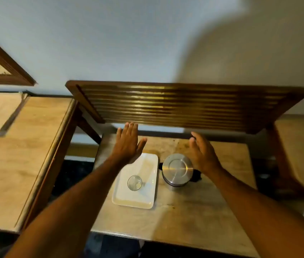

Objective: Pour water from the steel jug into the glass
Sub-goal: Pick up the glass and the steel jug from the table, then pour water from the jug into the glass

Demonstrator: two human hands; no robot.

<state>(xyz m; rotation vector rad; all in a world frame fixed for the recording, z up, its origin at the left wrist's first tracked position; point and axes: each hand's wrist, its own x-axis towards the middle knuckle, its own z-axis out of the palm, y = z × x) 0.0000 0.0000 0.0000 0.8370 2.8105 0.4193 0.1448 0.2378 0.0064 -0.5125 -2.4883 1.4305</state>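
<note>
A steel jug (177, 169) with a flat round lid and a black handle stands on the small table, seen from above. Just left of it a clear empty glass (134, 182) stands upright on a white rectangular tray (143, 194). My left hand (128, 144) hovers flat and open above the tray's far end, holding nothing. My right hand (202, 153) hovers open just right of and beyond the jug, fingers apart, not touching it.
The small beige table (194, 211) carries the tray and jug. A slatted wooden shelf (184, 105) overhangs its far edge. A larger wooden table (21, 155) stands to the left, another surface (303, 146) at the right. A wall lies behind.
</note>
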